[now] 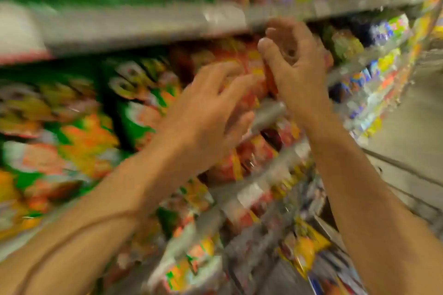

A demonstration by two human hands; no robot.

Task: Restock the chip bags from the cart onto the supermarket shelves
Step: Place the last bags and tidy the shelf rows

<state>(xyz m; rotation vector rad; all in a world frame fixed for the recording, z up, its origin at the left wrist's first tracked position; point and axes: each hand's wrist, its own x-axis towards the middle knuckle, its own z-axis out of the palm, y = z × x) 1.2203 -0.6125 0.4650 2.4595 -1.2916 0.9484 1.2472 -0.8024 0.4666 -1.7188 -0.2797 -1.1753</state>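
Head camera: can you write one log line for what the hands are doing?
left hand: fingers spread on red chip bag | right hand: fingers curled, grip unclear | shelf edge: above | view: blurred

Both hands [203, 112] before bags [249, 72] on the shelf [268, 112], left of floor [407, 127].

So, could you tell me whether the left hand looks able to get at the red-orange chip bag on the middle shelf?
Probably yes: the left hand is already spread against the red-orange chip bag, with nothing between them. The right hand is beside it, not blocking. Blur hides the exact contact.
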